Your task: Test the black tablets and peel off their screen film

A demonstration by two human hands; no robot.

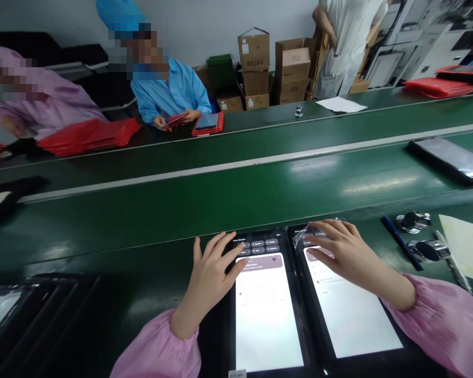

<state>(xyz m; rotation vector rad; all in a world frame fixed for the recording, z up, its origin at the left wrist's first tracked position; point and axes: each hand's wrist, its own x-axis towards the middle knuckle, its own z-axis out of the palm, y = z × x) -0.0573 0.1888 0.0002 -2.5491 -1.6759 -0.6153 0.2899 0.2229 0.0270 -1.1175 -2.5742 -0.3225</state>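
Observation:
Two black tablets lie side by side on the green bench in front of me, both screens lit white. My left hand [212,273] rests with spread fingers on the upper left corner of the left tablet [266,315]. My right hand [345,252] lies flat over the top of the right tablet [350,315], fingers apart, touching the screen near a crumpled bit of clear film [305,236] at its upper left corner. Neither hand grips anything.
A green conveyor belt [236,194] runs across, carrying another tablet [449,160] at right. Pens [402,242] and two metal stamps [420,236] lie right of my hand, with paper [463,247] beyond. Stacked dark trays [31,310] sit at lower left. Co-workers, red sleeves and cardboard boxes [271,68] are opposite.

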